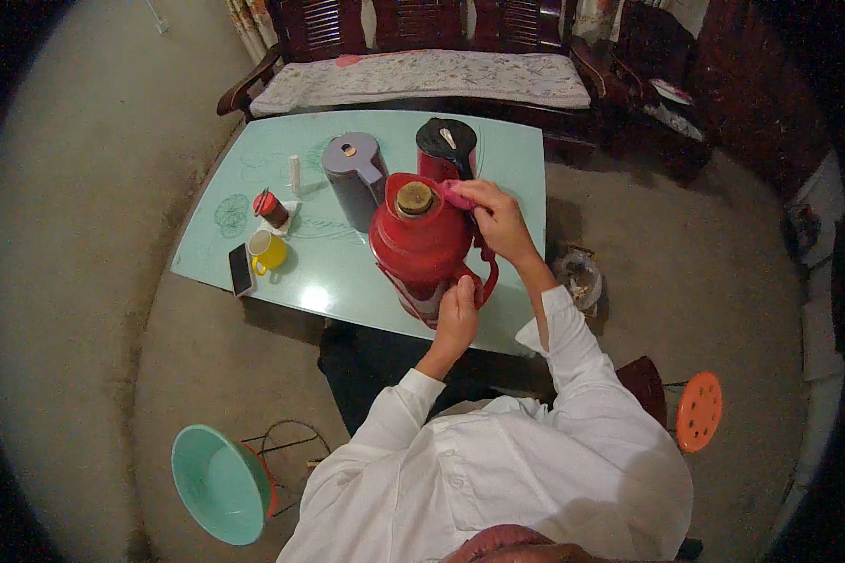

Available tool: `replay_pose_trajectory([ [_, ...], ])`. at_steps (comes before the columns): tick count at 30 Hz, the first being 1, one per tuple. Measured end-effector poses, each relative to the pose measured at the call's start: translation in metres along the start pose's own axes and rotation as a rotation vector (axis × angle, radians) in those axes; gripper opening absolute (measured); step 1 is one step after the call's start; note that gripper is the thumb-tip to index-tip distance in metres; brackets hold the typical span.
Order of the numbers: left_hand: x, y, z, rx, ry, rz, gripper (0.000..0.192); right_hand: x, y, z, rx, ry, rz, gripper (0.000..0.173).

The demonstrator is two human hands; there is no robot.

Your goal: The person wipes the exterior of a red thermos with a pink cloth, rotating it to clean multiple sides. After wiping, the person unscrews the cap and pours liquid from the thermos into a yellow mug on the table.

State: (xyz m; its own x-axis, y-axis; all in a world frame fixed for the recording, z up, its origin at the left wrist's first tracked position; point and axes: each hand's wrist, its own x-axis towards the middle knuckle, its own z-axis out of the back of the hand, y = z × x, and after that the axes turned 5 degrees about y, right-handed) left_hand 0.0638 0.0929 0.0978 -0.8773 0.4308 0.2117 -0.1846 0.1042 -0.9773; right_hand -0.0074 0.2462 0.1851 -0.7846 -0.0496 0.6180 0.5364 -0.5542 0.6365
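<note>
A red vacuum flask (422, 236) with a cork stopper (415, 198) in its mouth stands before me, near the table's front edge. My left hand (458, 308) holds it low on the side, by its red handle (491, 276). In my right hand (498, 214) is a crumpled pink cloth (459, 195), pressed against the flask's upper rim. The fingertips of the left hand are partly hidden. Just behind the flask stand a grey thermos jug (355, 176) and a red one with a black lid (447, 141).
On the glass-topped table (352, 281) are a yellow mug (267, 250), a phone (240, 269), a red-lidded jar (271, 209) and a small white cylinder (294, 174). A wooden bench (422, 77) stands behind. A green basin (222, 485), orange stool (700, 412) and lined bin (579, 281) surround me.
</note>
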Motion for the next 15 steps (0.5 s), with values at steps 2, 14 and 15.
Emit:
replay_pose_trajectory([
  [2, 0.000, 0.002, 0.000, 0.032, 0.015, 0.020, 0.049, -0.015, 0.016, 0.006, -0.079, -0.039, 0.023, 0.036],
  [14, -0.003, 0.027, 0.001, 0.078, -0.030, -0.229, 0.032, -0.045, 0.107, -0.003, -0.365, 0.246, 0.205, 0.038],
  [15, -0.004, 0.034, -0.003, 0.103, -0.088, -0.304, 0.033, -0.042, 0.113, -0.008, -0.358, 0.266, 0.225, 0.039],
])
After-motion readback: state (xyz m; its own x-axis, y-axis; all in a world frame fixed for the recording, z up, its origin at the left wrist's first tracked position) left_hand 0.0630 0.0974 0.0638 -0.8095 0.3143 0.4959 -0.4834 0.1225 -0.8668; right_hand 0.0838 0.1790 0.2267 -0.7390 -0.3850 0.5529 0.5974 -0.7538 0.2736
